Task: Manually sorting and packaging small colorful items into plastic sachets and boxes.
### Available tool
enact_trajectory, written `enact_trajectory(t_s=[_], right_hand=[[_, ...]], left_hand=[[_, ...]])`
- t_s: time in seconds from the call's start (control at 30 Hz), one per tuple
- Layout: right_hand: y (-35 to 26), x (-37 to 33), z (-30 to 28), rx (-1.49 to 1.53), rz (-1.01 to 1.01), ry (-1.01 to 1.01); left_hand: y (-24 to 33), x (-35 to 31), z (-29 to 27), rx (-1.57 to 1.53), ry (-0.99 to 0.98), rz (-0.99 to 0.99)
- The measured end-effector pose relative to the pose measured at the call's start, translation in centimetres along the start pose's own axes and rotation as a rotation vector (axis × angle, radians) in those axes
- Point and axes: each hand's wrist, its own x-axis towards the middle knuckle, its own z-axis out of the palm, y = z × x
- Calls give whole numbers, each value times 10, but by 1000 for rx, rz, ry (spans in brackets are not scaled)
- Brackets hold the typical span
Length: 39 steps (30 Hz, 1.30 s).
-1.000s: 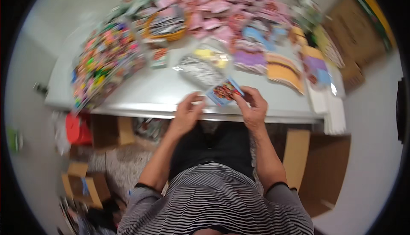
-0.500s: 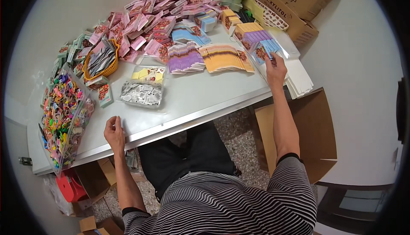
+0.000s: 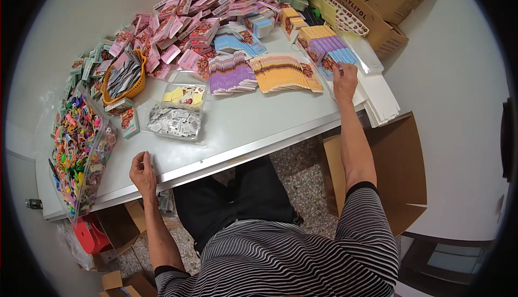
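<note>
My right hand (image 3: 345,83) reaches to the near end of a row of thin printed packs (image 3: 333,47) in orange, purple and blue at the right of the table. Its fingers are closed at a blue pack (image 3: 328,66), and the fingertips are partly hidden. By the front edge, my left hand (image 3: 143,174) rests with fingers curled together; whatever they may hold cannot be made out. Beyond it stands a clear bag (image 3: 175,120) of small white packets, with yellow cards at its top. Fanned purple packs (image 3: 233,74) and orange packs (image 3: 287,73) lie mid-table.
A clear bin (image 3: 83,156) of colourful small toys sits at the left. Behind are a yellow basket (image 3: 125,81) of packets, a heap of pink boxes (image 3: 183,32) and green boxes (image 3: 86,67). Cardboard cartons (image 3: 372,3) stand back right; an open carton (image 3: 383,173) is below the table.
My right hand has shifted slightly toward me and left, its fingers now more bent at the packs' near end. My left hand has moved only a little toward me.
</note>
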Motion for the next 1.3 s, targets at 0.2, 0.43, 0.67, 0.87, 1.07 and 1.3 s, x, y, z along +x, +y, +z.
enact_trajectory(t_s=[0.2, 0.43, 0.67, 0.87, 1.07, 1.3], right_hand=[[7, -7, 4, 27, -17, 12], [-50, -17, 3, 17, -30, -2], [-195, -85, 7, 345, -176, -153], [-279, -196, 33, 592, 56, -601], [-270, -189, 25, 600, 129, -664], [-248, -172, 2, 616, 198, -682]], left_hand=[[-1, 3, 4, 28, 9, -9], [-11, 0, -16, 58, 43, -46], [-34, 11, -49, 123, 158, 69], [-45, 22, -76, 43, 131, 55], [-43, 18, -75, -77, 168, -135], [6, 39, -62, 301, 289, 28]])
